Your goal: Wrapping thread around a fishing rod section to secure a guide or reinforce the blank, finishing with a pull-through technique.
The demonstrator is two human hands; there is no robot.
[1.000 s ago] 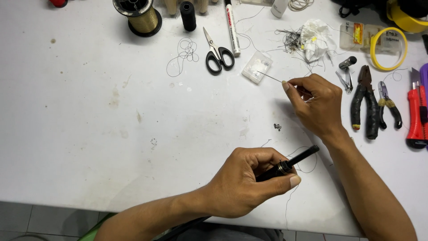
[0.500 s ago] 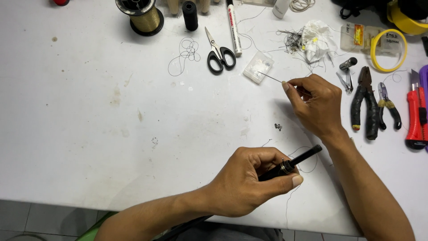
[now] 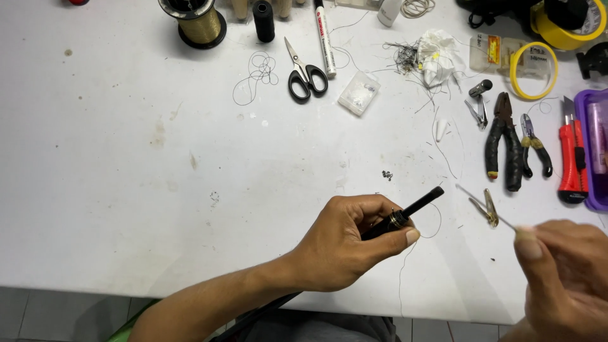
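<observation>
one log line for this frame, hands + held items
left hand: grips black rod | right hand: pinches thin metal piece | pliers: on table

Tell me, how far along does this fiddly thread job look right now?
Partly along, it seems. Done: a small metal ring already sits on the thin black rod, and thread clippings litter the white table. In hand: the left hand grips the rod while the right hand pinches a thin metal piece beside it. Left: a fine thread hangs loose from the rod, untrimmed; the scissors lie unused.
</observation>
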